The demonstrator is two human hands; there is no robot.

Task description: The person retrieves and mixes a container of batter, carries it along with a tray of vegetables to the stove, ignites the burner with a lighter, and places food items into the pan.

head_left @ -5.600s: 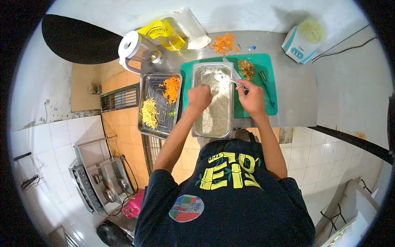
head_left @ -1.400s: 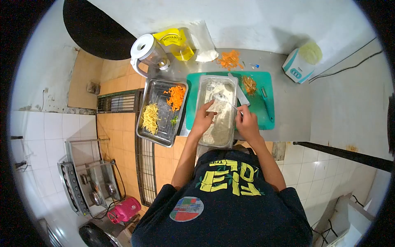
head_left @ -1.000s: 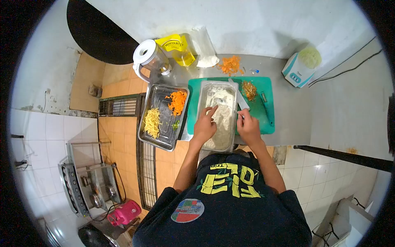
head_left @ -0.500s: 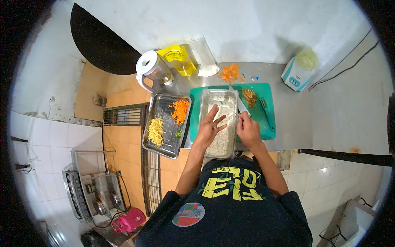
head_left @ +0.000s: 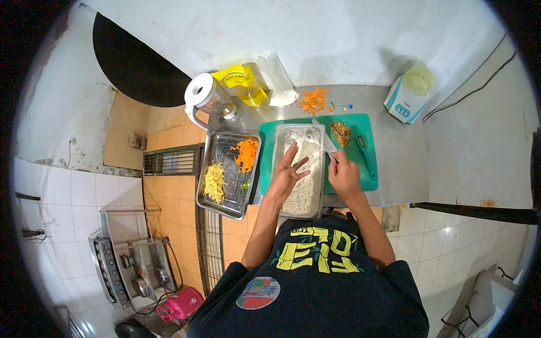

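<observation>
My left hand hovers over a deep metal pan of pale, lumpy batter, fingers spread and holding nothing. At the pan's right edge, my right hand is closed on a thin metal spoon, its far end over the batter; the tip is hard to make out. Beneath the pan lies a green cutting board. On it, a knife rests beside a brown chopped pile, and a green-handled peeler lies to the right.
Left of the pan, a metal tray holds shredded carrot, pale yellow strips and green bits. Behind stand a blender jug, a yellow pouch and carrot peelings. A kitchen scale stands back right.
My right hand has shifted slightly right and up from the pan's edge, and the spoon now shows angled over the batter. My left hand stays spread in nearly the same place.
</observation>
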